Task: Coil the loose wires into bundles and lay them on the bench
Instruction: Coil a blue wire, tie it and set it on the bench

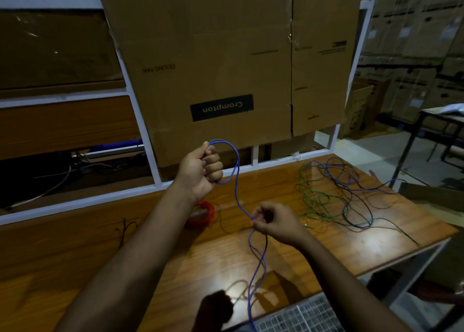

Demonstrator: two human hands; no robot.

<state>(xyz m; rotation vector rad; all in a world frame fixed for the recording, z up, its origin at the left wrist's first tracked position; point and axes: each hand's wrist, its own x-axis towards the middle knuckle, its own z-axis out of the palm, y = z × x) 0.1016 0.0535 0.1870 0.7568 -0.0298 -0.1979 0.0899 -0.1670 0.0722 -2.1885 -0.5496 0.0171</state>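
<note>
Left hand [200, 167] grips blue wire [237, 171] loop; right hand [272, 221] pinches it lower.

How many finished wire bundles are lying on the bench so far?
1: a red coil on the bench, partly hidden behind the left forearm. The blue wire is held in both hands; the tangle at right is loose. More may be hidden.

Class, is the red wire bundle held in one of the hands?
No, the red wire bundle lies on the bench below the left hand.
</note>
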